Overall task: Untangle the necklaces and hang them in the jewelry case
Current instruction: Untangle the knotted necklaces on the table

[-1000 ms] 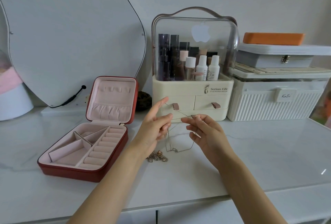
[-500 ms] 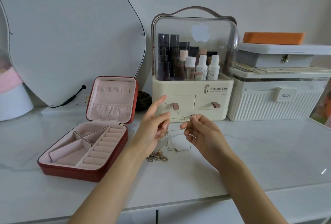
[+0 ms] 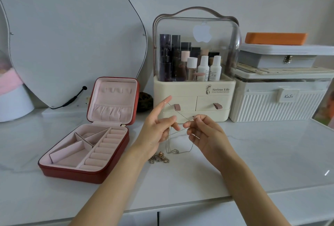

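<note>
A thin silver necklace chain (image 3: 178, 150) is stretched between my two hands above the white counter, its loops hanging down to the surface. My left hand (image 3: 157, 128) has the chain looped over its raised index finger and pinched lower down. My right hand (image 3: 206, 133) pinches the chain's other end between thumb and fingertips. A small heap of gold-coloured jewellery (image 3: 159, 159) lies on the counter just below my left wrist. The red jewelry case (image 3: 90, 173) stands open at the left, with a pink lining, hooks in its upright lid and nothing in its compartments.
A cream cosmetics organiser (image 3: 194, 102) with a clear dome and bottles stands right behind my hands. White ribbed storage boxes (image 3: 278, 106) with an orange item on top sit at the right. A curved mirror (image 3: 72, 36) leans on the wall at the left. The counter's front edge (image 3: 180, 206) runs below my forearms.
My hands have drawn a little closer together and the right hand has shifted slightly left. The chain's hanging loops have narrowed. Everything else is still.
</note>
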